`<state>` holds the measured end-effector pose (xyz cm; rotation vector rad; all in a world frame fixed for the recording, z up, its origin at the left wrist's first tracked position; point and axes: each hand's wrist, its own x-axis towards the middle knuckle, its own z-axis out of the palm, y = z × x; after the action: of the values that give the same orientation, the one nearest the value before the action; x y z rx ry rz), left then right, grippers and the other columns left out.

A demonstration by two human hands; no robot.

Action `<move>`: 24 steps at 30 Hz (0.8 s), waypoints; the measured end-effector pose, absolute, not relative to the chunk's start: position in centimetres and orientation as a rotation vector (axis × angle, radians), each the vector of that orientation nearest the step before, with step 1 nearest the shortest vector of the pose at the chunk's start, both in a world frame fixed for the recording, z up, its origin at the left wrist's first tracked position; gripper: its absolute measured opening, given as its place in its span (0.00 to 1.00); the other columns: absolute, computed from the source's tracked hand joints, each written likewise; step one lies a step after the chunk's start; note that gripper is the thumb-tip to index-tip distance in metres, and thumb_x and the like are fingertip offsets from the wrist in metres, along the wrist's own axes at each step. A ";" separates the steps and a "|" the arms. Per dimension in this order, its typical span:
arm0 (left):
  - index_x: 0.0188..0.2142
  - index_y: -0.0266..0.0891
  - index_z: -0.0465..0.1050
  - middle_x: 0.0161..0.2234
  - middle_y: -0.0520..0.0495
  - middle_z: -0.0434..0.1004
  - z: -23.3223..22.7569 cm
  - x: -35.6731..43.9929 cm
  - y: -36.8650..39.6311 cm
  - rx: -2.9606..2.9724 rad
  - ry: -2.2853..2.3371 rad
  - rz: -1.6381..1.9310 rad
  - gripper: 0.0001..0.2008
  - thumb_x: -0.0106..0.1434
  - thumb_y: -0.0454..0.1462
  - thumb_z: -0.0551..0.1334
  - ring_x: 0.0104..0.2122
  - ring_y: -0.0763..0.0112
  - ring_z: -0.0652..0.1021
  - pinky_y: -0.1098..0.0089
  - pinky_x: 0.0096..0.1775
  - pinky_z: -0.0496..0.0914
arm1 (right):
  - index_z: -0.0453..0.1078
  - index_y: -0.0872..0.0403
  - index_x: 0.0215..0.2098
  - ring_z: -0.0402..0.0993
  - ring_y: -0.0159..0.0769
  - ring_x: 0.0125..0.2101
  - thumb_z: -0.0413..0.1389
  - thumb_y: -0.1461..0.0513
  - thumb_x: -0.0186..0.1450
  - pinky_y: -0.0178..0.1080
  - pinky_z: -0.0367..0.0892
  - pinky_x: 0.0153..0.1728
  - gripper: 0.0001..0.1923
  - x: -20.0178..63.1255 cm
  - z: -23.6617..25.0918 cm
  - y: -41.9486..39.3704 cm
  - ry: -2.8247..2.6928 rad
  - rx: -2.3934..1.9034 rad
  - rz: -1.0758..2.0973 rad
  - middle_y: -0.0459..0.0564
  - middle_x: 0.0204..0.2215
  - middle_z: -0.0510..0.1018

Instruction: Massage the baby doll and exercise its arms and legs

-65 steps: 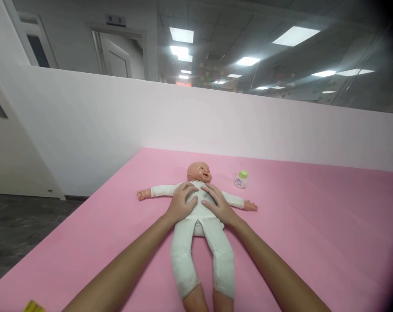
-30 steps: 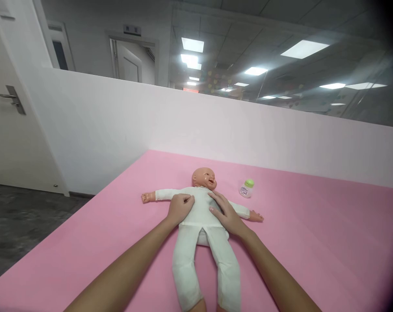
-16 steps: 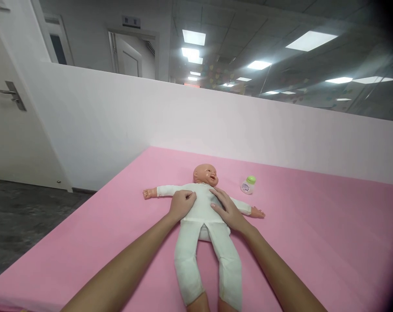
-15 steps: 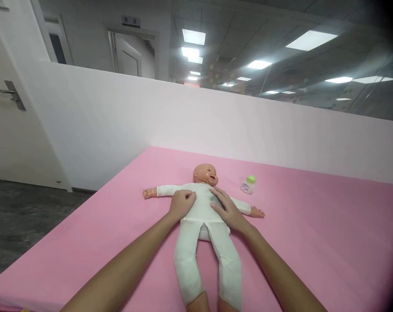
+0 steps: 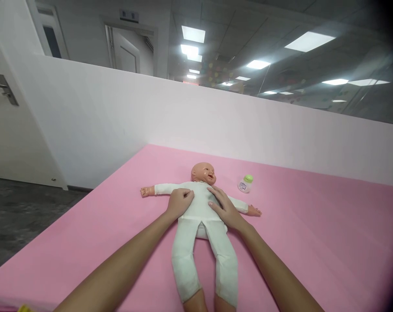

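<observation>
A baby doll [image 5: 199,216] in a white one-piece suit lies on its back on the pink mat [image 5: 313,242], its long axis running from the near edge of the mat toward the white partition wall [image 5: 215,117], head at the far end and bare feet pointing back at the person. Its face is turned up and slightly toward the right, and its arms stretch straight out to either side, crosswise to the body. The left hand [image 5: 179,203] rests on the doll's chest on the left side, its fingers curled in so the knuckles press on the white cloth; whether any fabric is pinched between them cannot be told. The right hand [image 5: 225,207] lies just across from it on the other side of the chest, fingers extended and spread flat on the suit, fingertips reaching up close under the doll's chin, palm down and holding nothing. A narrow strip of the suit's chest shows between the two hands. Beyond the right hand and off to its right, past the doll's outstretched arm, a small bottle with a green cap [image 5: 245,183] stands on the mat, apart from the doll. Farther left of the left hand, the mat ends and dark floor [image 5: 21,216] begins.
</observation>
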<state>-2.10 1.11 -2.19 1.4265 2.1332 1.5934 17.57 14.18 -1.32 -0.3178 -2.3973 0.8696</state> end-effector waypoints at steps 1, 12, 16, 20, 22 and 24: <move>0.20 0.40 0.47 0.19 0.55 0.47 -2.2 -2.1 1.1 1.428 2.135 1.591 0.20 0.63 0.41 0.55 0.22 0.75 0.56 0.67 0.29 0.48 | 0.61 0.41 0.69 0.54 0.47 0.70 0.52 0.47 0.73 0.56 0.52 0.71 0.28 17.6 -1.4 14.2 -2.396 -0.320 0.872 0.49 0.69 0.62; 0.20 0.40 0.46 0.19 0.55 0.46 -2.2 -2.1 1.2 1.426 2.148 1.583 0.19 0.62 0.41 0.55 0.22 0.75 0.56 0.67 0.29 0.48 | 0.61 0.41 0.69 0.54 0.47 0.70 0.52 0.47 0.73 0.55 0.51 0.71 0.28 17.5 -1.5 14.4 -2.404 -0.330 0.884 0.49 0.70 0.60; 0.20 0.41 0.45 0.20 0.55 0.45 -2.2 -2.1 1.2 1.411 2.123 1.594 0.17 0.58 0.38 0.55 0.22 0.75 0.54 0.67 0.28 0.46 | 0.62 0.40 0.68 0.54 0.47 0.70 0.52 0.46 0.73 0.56 0.52 0.71 0.28 17.5 -1.5 14.5 -2.405 -0.341 0.887 0.49 0.70 0.60; 0.20 0.41 0.45 0.20 0.55 0.44 -2.0 -2.1 1.1 1.414 2.106 1.605 0.16 0.56 0.37 0.54 0.22 0.75 0.54 0.66 0.28 0.46 | 0.62 0.41 0.68 0.54 0.47 0.71 0.52 0.47 0.72 0.56 0.51 0.71 0.27 17.4 -1.6 14.6 -2.411 -0.337 0.881 0.50 0.70 0.60; 0.19 0.41 0.46 0.19 0.55 0.46 -2.0 -2.1 1.0 1.416 2.115 1.597 0.16 0.56 0.37 0.54 0.22 0.75 0.54 0.67 0.28 0.46 | 0.62 0.41 0.68 0.54 0.47 0.70 0.52 0.47 0.73 0.56 0.51 0.71 0.28 17.4 -1.7 14.6 -2.411 -0.332 0.876 0.50 0.70 0.61; 0.19 0.40 0.47 0.19 0.55 0.46 -2.0 -2.1 1.0 1.415 2.120 1.590 0.15 0.56 0.37 0.54 0.22 0.75 0.55 0.67 0.28 0.46 | 0.61 0.41 0.69 0.54 0.47 0.70 0.52 0.47 0.73 0.56 0.51 0.71 0.28 17.3 -1.7 14.7 -2.409 -0.330 0.871 0.50 0.70 0.61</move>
<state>-2.09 1.04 -2.03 1.4153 2.1198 1.5896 17.34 14.67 -1.75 -0.3305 -2.4087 0.8709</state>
